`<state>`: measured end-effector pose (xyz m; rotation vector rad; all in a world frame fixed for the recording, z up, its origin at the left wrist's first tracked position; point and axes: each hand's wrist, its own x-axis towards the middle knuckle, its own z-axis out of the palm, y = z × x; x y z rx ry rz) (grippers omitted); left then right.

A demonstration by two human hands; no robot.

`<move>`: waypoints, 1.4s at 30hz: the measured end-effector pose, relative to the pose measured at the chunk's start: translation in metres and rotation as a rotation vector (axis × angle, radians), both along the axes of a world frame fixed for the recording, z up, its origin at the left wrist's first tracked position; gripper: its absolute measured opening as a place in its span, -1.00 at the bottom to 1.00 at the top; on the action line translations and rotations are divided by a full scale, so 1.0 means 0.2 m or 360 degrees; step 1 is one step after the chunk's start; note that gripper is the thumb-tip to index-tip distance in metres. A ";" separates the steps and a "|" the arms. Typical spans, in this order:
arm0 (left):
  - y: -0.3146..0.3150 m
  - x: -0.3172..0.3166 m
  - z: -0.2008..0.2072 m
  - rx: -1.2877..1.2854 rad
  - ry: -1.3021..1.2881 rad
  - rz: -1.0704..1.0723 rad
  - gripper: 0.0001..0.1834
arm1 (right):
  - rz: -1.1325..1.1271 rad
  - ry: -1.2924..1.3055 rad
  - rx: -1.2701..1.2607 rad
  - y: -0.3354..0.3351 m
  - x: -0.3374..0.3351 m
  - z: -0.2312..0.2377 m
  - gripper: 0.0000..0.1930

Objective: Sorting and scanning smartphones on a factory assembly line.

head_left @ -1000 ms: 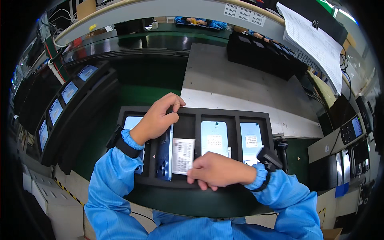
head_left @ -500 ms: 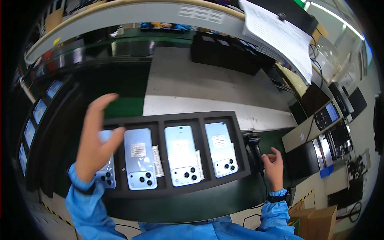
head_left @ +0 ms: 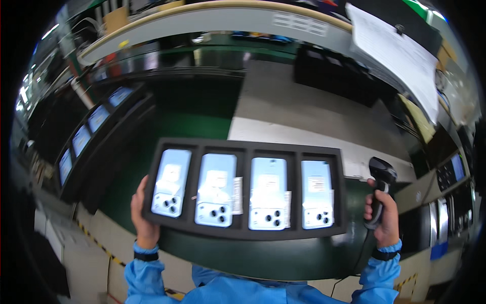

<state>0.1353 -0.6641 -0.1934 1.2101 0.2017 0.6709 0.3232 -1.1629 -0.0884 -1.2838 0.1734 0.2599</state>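
Observation:
My left hand (head_left: 143,215) grips the left end of a black foam tray (head_left: 240,233), its thumb side against the tray wall. Several light-blue smartphones lie in the tray's compartments, backs up with the camera bumps toward me; the leftmost phone (head_left: 171,185) is beside my left hand. White labels sit on their backs, and a white strip label (head_left: 237,195) sticks out beside the second phone (head_left: 216,190). To the right of the tray, my right hand (head_left: 387,215) is wrapped round the handle of a black handheld scanner (head_left: 382,171); its cable runs down from the handle.
Another black tray of phones (head_left: 81,142) stands at the left. Beyond the tray lies a grey metal plate (head_left: 304,109) on the green bench (head_left: 192,116). A dark box (head_left: 339,76) and clipped papers (head_left: 397,61) are at the far right, with a machine (head_left: 450,177) nearer.
My left hand has come down from over the leftmost phone to the tray's left end. My right hand has taken hold of the scanner. The whole view has shifted.

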 end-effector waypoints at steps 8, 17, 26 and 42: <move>-0.34 0.07 0.04 -0.0082 0.0082 0.0292 -0.27 | 0.1272 0.0355 0.0284 0.83 -0.17 0.06 -0.58; -0.37 0.03 -0.01 0.0150 0.0034 0.0481 -0.39 | 0.1396 0.0214 0.0053 1.33 -0.36 0.01 -0.73; -0.24 0.02 0.23 0.1437 -0.0138 0.0808 -0.39 | 0.1360 0.0173 0.0068 1.28 -0.44 0.04 -0.64; -0.07 0.50 0.38 0.1475 -0.0018 -0.0409 -0.40 | 0.1398 0.0210 0.0253 1.27 -0.41 0.03 -0.55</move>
